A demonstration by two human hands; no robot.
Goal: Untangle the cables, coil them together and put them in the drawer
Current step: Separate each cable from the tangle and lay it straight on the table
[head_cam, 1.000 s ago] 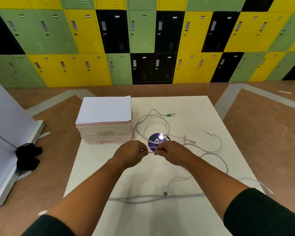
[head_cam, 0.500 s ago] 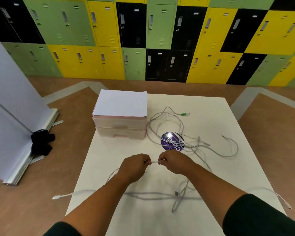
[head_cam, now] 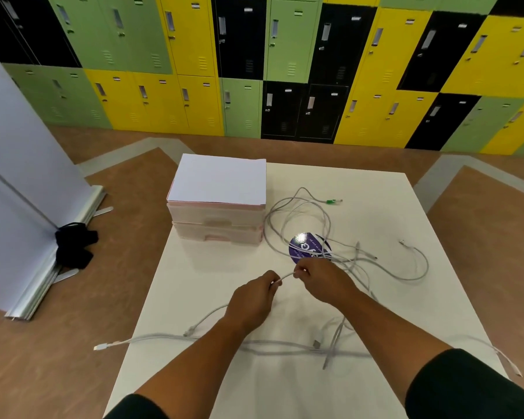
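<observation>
Several white cables (head_cam: 315, 225) lie tangled across the white table (head_cam: 375, 192). One end has a green plug (head_cam: 333, 201). My left hand (head_cam: 251, 300) and my right hand (head_cam: 324, 279) each pinch the same white cable, a short taut stretch (head_cam: 286, 276) showing between them. More cable runs along the near edge (head_cam: 152, 338), one plug hanging off the left side. The pink-and-white drawer unit (head_cam: 221, 219) stands at the table's far left, its drawers closed.
A round purple sticker (head_cam: 307, 246) lies under the cables. A white board on metal feet (head_cam: 28, 207) with a black cloth (head_cam: 73, 246) stands on the brown floor to the left. Coloured lockers (head_cam: 254, 55) line the far wall.
Both hands have drawn the pinched cable toward me, away from the purple sticker. A plug end has slid off the table's left edge. The camera has shifted, moving the table rightward in view.
</observation>
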